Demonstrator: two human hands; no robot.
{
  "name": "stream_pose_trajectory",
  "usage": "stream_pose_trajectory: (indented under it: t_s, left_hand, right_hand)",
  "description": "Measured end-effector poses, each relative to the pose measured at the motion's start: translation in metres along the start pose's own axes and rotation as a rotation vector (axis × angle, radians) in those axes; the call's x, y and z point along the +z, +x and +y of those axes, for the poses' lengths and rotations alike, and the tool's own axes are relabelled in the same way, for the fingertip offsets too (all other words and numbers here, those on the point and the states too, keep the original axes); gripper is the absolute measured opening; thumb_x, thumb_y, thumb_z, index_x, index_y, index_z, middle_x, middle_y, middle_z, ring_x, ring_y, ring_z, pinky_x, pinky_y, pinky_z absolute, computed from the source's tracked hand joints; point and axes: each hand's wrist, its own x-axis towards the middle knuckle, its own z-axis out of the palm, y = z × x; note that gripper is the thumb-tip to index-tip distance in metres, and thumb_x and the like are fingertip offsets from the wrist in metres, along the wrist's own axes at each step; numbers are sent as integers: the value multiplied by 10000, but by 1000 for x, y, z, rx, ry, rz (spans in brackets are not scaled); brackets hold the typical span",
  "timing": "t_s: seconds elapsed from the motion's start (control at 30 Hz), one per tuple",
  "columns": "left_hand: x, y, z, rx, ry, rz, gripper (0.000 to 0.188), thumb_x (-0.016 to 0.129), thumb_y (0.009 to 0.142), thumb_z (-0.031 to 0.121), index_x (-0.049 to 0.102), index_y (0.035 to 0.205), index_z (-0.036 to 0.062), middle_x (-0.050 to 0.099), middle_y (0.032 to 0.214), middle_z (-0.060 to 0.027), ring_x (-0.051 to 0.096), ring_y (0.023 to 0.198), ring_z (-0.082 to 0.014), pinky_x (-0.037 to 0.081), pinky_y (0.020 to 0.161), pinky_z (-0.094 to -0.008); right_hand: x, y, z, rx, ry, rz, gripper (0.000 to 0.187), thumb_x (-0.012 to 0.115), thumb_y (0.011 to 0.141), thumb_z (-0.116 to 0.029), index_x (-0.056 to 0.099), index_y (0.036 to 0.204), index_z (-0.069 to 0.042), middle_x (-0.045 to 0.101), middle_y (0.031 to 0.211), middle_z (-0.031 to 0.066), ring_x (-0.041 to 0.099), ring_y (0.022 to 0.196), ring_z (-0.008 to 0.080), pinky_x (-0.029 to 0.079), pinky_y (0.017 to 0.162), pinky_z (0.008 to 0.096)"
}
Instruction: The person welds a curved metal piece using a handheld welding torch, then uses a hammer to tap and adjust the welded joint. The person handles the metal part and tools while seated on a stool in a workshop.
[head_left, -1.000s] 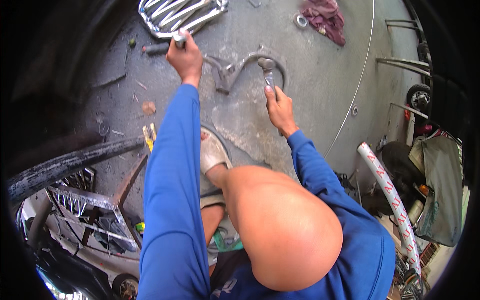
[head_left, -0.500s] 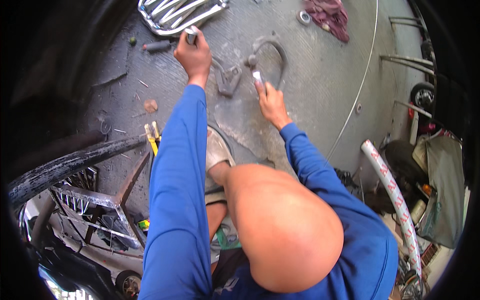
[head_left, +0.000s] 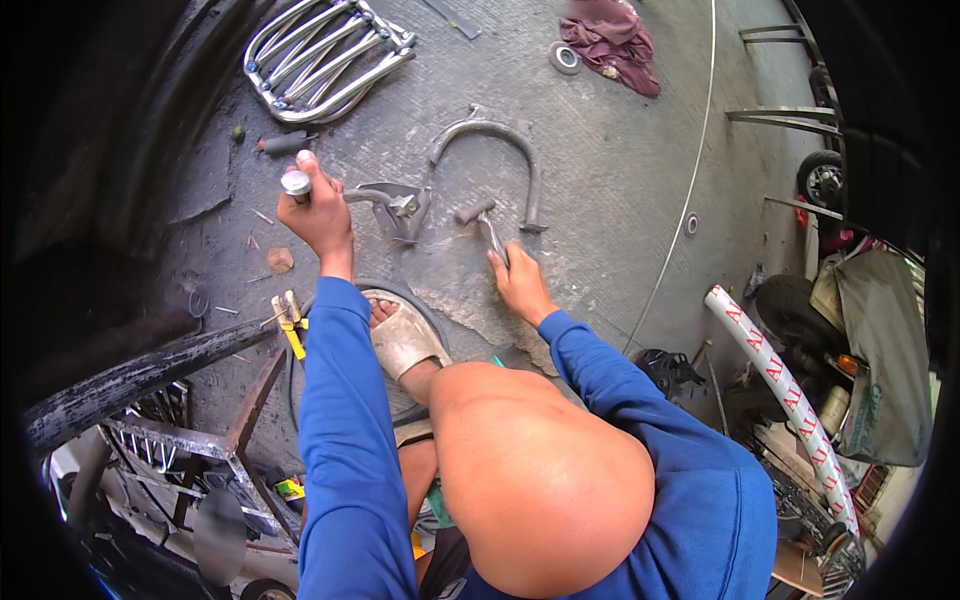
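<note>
My left hand (head_left: 322,222) is closed round a metal tube (head_left: 296,183), whose bright round end shows above the fist. On the other side of the fist a curved metal bar runs right to a dark bracket plate (head_left: 402,215); I cannot tell whether tube and bar are one piece. My right hand (head_left: 524,283) grips the handle of a hammer (head_left: 476,211), its blocky head pointing left, just right of the bracket and apart from it. Beyond the hammer a U-shaped metal bar (head_left: 535,170) lies on the concrete floor.
A chrome tube rack (head_left: 330,60) lies far left, beside a grey cylinder (head_left: 287,144). A maroon cloth (head_left: 625,45) and a ring (head_left: 565,58) are farther off. Yellow-handled pliers (head_left: 291,322) and a metal frame (head_left: 250,410) sit near left. A wrapped tube (head_left: 780,400) stands at right.
My left hand has come nearer and to the left, with the metal tube in it. My right hand has drawn slightly nearer, and the hammer head is lower. The view has shifted too.
</note>
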Motion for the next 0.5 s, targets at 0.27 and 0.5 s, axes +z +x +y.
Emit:
stream_pose_trajectory:
  t_s: [0.27,0.5]
  left_hand:
    - [-9,-41,38,231,228,-50,372,623,1045,163,516,711,38,543,585,2,495,572,-44,391,517,-267]
    - [-29,-73,162,348,189,-9,392,586,1068,144,457,712,44,503,595,-29,477,536,-106,393,522,-299]
  right_hand:
    - [-57,113,-15,-408,-264,283,496,718,952,-343,625,1339,-47,600,1282,203,567,1204,387,442,1039,516]
    - [-38,226,-30,-380,-433,97,637,788,880,-242,539,1449,-102,553,1357,210,510,1321,386,450,1080,525]
